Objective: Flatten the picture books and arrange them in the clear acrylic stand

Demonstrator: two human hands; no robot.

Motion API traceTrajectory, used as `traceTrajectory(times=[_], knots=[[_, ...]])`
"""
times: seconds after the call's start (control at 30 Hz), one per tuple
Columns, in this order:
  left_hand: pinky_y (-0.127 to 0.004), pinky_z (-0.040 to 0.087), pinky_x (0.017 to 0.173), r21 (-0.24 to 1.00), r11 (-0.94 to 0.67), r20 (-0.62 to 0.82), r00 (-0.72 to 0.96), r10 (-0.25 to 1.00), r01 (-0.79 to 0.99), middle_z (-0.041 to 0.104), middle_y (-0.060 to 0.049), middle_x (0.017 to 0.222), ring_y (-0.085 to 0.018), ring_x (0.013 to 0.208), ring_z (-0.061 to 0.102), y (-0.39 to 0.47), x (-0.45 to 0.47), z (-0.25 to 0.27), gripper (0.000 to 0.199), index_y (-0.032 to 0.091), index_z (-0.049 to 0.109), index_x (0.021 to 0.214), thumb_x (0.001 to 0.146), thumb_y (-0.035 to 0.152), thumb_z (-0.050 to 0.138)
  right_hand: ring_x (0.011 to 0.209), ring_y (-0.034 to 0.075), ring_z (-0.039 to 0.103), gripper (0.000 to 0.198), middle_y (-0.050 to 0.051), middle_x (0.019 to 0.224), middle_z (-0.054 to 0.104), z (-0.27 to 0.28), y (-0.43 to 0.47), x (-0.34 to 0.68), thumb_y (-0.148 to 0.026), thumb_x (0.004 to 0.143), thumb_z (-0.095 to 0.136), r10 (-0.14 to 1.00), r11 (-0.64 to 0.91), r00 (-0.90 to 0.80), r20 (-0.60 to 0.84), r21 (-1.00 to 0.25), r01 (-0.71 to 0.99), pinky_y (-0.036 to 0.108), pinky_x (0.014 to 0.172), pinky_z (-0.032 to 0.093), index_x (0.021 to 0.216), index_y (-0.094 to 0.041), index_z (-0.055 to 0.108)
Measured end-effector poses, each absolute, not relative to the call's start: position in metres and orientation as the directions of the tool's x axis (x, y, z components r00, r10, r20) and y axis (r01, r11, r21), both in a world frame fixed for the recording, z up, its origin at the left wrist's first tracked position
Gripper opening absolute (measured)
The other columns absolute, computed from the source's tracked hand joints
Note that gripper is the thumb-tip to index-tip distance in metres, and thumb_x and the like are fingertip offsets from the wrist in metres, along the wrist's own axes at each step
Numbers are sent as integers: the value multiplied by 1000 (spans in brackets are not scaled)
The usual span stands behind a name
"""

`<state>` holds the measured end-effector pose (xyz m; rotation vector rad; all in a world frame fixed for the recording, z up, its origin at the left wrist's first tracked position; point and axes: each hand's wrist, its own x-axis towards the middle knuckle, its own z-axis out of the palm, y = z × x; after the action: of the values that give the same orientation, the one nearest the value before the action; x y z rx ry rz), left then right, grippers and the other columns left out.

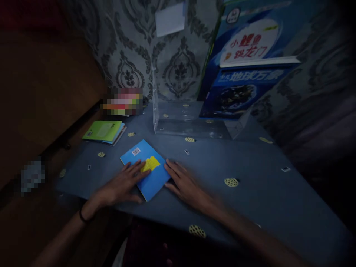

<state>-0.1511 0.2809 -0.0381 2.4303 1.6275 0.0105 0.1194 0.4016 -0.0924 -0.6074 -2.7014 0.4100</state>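
A thin blue book (156,181) with a yellow patch and a barcode lies flat and closed on the table (200,167), back cover up. My left hand (122,185) rests on its left side with the fingers spread over the cover, one reaching the yellow patch. At the book's right edge, my right hand (182,181) lies with its fingers stretched out and the fingertips touching the edge. A dark band circles my left wrist.
Behind stands a clear acrylic rack (180,128) holding upright books, a dark blue one (236,94) in front of a taller one (250,37). To the left lie a green booklet stack (102,130) and a blurred-out colourful pile (122,102). Patterned wallpaper (180,70) backs the table.
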Motion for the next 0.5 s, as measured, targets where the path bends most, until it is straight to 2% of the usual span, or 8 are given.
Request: traceTrajectory(times=[0.1,0.17,0.2,0.27,0.37,0.43,0.5], knots=[[-68,20,119,194,-398,-183,432,883,897,10,-20,169,-45,154,14,259,-151,-34,126,32,6,163,69,57,86,145,32,44,71,17,158,42,-95,377,137,-41,98,59,371,917,-864,341,-281,282,53,116,45,159,-17,31],[-68,20,119,196,-425,-170,457,873,884,9,-21,169,-46,153,15,242,-145,-39,135,31,6,163,61,54,91,142,31,48,77,16,156,47,-93,359,151,-38,95,63,311,943,-874,373,-233,236,53,115,45,160,-17,27],[-67,20,120,187,-439,-152,467,871,879,11,-20,169,-45,153,18,233,-140,-42,133,31,8,163,62,50,92,141,32,49,81,17,154,49,-92,351,158,-37,93,66,278,955,-881,383,-212,209,53,114,47,160,-17,26],[-63,22,122,128,-455,-82,467,881,881,19,-16,168,-40,153,24,217,-131,-50,114,32,12,162,75,35,85,139,33,51,86,18,150,53,-92,335,168,-37,89,70,248,964,-884,395,-187,187,52,111,50,160,-14,27],[-55,23,124,12,-463,67,461,885,886,39,-9,161,-29,151,34,202,-122,-58,80,33,20,161,95,14,60,135,33,56,77,19,146,57,-98,321,176,-26,89,67,228,971,-878,421,-170,171,52,108,52,158,-13,33],[-52,25,125,19,-485,135,478,868,875,50,-7,154,-26,148,39,201,-120,-55,65,31,26,160,100,17,50,133,30,58,70,17,144,60,-102,320,178,-16,91,61,256,962,-857,447,-204,181,51,109,52,156,-18,37],[-48,30,124,105,-511,178,490,853,853,59,-6,147,-24,145,45,206,-120,-45,57,29,32,158,103,27,48,133,28,58,64,13,145,60,-104,325,179,-14,93,58,340,927,-820,460,-313,208,49,107,53,154,-25,41]])
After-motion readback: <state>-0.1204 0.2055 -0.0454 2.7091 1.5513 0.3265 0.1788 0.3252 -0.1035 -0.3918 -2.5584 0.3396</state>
